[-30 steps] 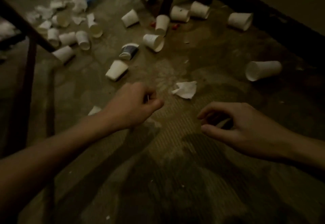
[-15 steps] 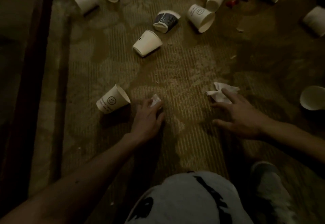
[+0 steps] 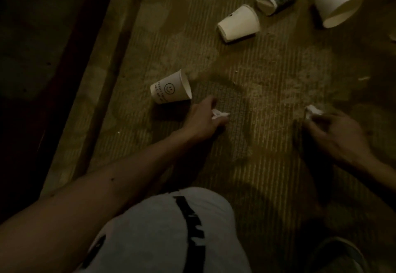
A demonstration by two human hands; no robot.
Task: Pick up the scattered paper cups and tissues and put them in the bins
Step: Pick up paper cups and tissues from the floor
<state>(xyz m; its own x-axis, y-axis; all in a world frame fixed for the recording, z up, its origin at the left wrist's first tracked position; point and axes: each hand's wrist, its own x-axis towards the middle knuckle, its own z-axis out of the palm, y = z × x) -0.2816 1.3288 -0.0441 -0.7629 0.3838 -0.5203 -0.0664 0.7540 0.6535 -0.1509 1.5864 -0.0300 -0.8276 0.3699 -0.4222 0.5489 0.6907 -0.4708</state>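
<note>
- Since half a second ago, the right hand (image 3: 334,135) has curled its fingers round the tissue (image 3: 313,111), low over the carpet (image 3: 267,154).
- Left hand (image 3: 203,118) pinches a paper scrap (image 3: 219,114), just beside the smiley cup (image 3: 171,88) lying sideways near the carpet's left edge.

Single head-worn wide-angle camera, facing forward and steeply down past the wearer's own knee (image 3: 158,230), close over dim carpet (image 3: 267,154), left hand (image 3: 203,118) and right hand (image 3: 336,137) mid-frame, paper cups (image 3: 336,0) along the top edge.
</note>
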